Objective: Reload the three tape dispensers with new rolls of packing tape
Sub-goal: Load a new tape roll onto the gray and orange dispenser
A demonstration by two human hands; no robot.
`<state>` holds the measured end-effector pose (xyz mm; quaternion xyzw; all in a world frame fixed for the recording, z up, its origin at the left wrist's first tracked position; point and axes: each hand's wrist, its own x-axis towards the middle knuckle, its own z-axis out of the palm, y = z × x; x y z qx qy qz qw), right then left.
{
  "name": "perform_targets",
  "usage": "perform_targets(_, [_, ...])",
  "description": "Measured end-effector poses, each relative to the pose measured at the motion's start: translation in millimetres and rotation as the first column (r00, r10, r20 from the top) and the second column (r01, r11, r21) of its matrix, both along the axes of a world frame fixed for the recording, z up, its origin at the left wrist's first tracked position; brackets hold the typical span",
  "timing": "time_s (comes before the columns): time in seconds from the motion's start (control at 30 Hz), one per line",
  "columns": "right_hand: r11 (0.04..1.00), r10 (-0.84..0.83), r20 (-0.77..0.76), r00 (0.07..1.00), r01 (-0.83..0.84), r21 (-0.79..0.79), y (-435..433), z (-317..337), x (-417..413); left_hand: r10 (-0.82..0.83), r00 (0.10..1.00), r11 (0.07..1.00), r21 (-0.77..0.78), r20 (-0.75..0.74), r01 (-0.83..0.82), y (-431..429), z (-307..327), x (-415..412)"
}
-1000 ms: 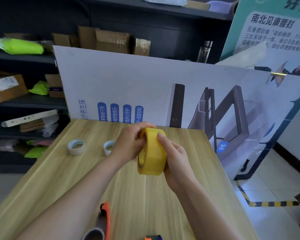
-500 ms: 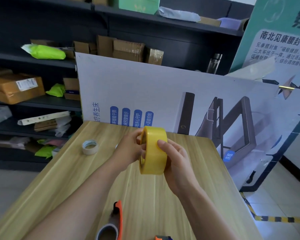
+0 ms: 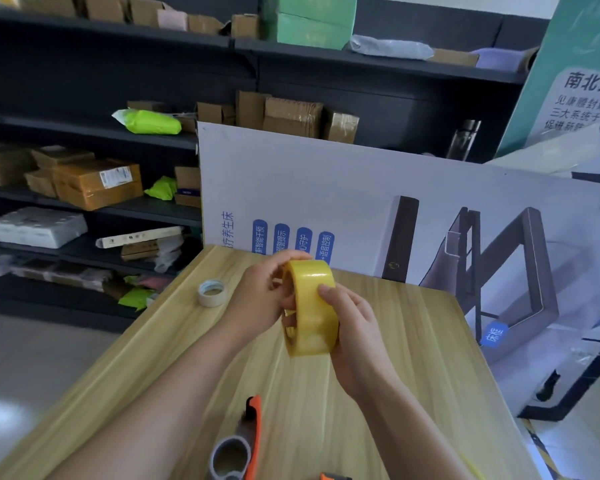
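1. the yellow tape roll [image 3: 310,308] is up in the air over the middle of the wooden table [image 3: 413,341]. it stands on its edge, with its hole facing left.
2. the left hand [image 3: 260,299] holds the left side of the roll. its fingers curl around the rim, and some fingertips show inside the hole.
3. the right hand [image 3: 355,327] holds the right side. its thumb lies on the yellow band and its fingers wrap around the back.
4. a small white tape ring [image 3: 212,292] lies flat near the left edge of the table, well apart from the hands.
5. a tape dispenser [image 3: 246,441], orange with a grey round part, lies at the near edge, below the hands.
6. a bit of another orange thing [image 3: 333,476] peeks in just beside it. too little shows to tell what it is.
7. a big white poster board [image 3: 361,188] stands behind the far edge of the table.
8. dark shelves [image 3: 84,133] with brown boxes and green bags stand behind, on the left.
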<state>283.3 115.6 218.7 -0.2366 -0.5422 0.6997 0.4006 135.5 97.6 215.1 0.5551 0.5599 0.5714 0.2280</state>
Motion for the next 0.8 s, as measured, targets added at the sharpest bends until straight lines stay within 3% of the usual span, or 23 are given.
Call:
perform_targets(0.17, [0.999, 0.011, 0.017, 1.000, -0.010, -0.031, -7.8, 6.0, -17.1, 0.115, 0.984, 0.993, -0.002, -0.137, -0.117, -9.5, -0.9, -11.6])
perform_targets(0.37, [0.999, 0.041, 0.002, 0.999, -0.041, 0.015, -13.8, 5.8, -55.4, 0.077, 0.993, 0.992, -0.096, -0.090, -0.086, -13.0, -0.6, -47.5])
perform_targets(0.5, [0.994, 0.023, 0.017, 1.000, -0.025, 0.106, -19.8, 5.7, -96.7, 0.070, 0.997, 0.976, -0.204, -0.021, -0.073, -15.5, 3.7, -86.1])
perform_targets(0.6, [0.984, -0.017, 0.061, 0.998, 0.006, 0.178, -25.1, 6.3, -131.9, -0.029, 0.996, 0.972, -0.230, 0.080, 0.046, -20.3, 10.3, -122.8])
perform_targets(0.73, [0.980, -0.056, 0.083, 0.995, 0.039, 0.197, -32.5, 7.0, -172.3, -0.224, 0.900, 0.954, -0.104, 0.375, 0.281, -27.8, 22.0, -174.0])
perform_targets(0.8, [0.979, -0.082, 0.102, 0.991, 0.061, 0.196, -35.6, 6.4, -188.5, -0.273, 0.892, 0.942, -0.087, 0.360, 0.323, -28.7, 27.8, -194.0])
